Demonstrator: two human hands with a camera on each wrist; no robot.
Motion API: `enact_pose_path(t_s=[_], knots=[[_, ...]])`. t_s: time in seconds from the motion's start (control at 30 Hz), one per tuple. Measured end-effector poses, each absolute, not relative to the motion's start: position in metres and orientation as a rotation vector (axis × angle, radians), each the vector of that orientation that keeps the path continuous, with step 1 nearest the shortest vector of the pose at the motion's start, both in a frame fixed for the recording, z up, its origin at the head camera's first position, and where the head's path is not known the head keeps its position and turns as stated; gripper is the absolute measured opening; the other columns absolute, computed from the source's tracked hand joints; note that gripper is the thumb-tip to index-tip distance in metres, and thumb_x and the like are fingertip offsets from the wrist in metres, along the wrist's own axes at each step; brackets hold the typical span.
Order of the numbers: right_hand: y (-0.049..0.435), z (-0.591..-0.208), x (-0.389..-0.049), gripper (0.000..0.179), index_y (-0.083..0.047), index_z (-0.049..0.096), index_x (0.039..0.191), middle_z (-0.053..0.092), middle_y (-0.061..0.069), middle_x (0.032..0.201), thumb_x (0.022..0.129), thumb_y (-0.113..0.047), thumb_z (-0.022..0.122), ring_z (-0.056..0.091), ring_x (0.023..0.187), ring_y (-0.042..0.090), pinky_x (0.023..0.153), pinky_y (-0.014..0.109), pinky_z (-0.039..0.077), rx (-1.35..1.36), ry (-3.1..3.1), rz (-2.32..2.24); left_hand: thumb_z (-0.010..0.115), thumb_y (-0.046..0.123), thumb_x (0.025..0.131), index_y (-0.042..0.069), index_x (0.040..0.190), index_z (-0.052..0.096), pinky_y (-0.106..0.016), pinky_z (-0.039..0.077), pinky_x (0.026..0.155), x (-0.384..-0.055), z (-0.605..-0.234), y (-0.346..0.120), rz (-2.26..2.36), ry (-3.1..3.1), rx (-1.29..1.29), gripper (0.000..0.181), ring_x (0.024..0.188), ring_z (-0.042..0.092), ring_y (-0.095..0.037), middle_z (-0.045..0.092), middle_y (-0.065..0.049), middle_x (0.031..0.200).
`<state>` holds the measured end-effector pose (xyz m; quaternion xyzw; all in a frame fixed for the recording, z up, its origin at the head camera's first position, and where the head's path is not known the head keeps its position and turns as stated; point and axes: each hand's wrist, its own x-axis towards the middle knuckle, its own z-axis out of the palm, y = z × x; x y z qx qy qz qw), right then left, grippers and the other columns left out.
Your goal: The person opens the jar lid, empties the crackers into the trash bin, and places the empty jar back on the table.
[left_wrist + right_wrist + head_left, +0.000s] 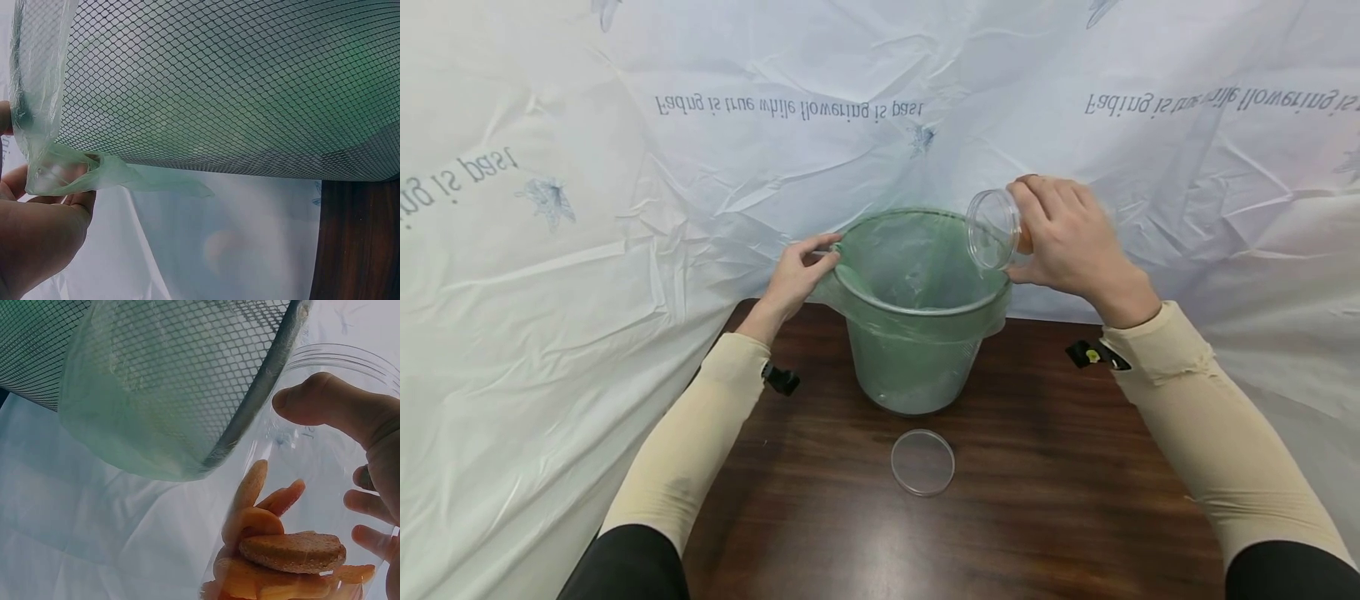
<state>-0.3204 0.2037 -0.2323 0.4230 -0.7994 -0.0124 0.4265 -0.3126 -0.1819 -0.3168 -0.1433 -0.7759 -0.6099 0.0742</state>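
Note:
A mesh bin (901, 385) is lined with a thin green plastic bag (917, 325) folded out over its rim. At the rim's left side, my left hand (796, 273) pinches the bag's edge between thumb and fingers. My right hand (1067, 237) grips a clear plastic jar (275, 450) around its side. The jar is tilted, its uncapped mouth turned toward the bin's opening at the right rim. Brown and orange food pieces (292, 553), some round like biscuits, lie in the lower part of the jar. A clear round lid (923, 463) lies on the table before the bin.
The bin stands on a dark wooden table (1037, 483), near its back edge. White printed plastic sheeting (760, 167) hangs close behind the bin and along both sides.

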Motion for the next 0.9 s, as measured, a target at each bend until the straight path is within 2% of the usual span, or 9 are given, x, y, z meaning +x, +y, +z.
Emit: enact_pose_path(t_s=[0.3,0.4,0.63,0.9], knots=[[0.1978,-0.2300,-0.3208,0.108,0.004,0.047,0.134,0.055,0.025,0.125,0.042,-0.032,0.092,0.052,0.112,0.042,0.095,0.054,0.042,1.089,-1.962,-0.047,0.059,0.018,0.098,0.005,0.138,0.054,-0.026,0.046,0.085,-0.3113,-0.3166,-0.1817,-1.831,-2.322,-0.428,0.043,0.101,0.055,-0.015,0.050,-0.018,0.134],[0.1959,-0.2310,-0.3216,0.111,0.003,0.049,0.133,0.056,0.025,0.124,0.037,-0.031,0.094,0.053,0.111,0.041,0.094,0.054,0.043,1.095,-1.938,-0.040,0.059,0.018,0.098,0.004,0.138,0.055,-0.026,0.046,0.085,-0.3118,-0.3178,-0.1820,-1.828,-2.316,-0.433,0.042,0.101,0.055,-0.015,0.051,-0.018,0.132],[0.1962,-0.2304,-0.3230,0.108,0.004,0.048,0.134,0.056,0.025,0.125,0.044,-0.036,0.091,0.054,0.112,0.042,0.094,0.052,0.045,1.087,-1.948,-0.110,0.059,0.018,0.098,0.005,0.138,0.055,-0.026,0.047,0.085,-0.3124,-0.3189,-0.1813,-1.816,-2.324,-0.421,0.043,0.103,0.056,-0.015,0.051,-0.017,0.132],[0.1952,-0.2302,-0.3243,0.104,0.004,0.050,0.131,0.056,0.025,0.123,0.045,-0.039,0.090,0.053,0.111,0.042,0.093,0.052,0.044,1.088,-1.923,-0.133,0.058,0.018,0.098,0.005,0.138,0.054,-0.026,0.046,0.085,-0.3127,-0.3180,-0.1811,-1.824,-2.330,-0.418,0.042,0.101,0.055,-0.014,0.050,-0.018,0.133]])
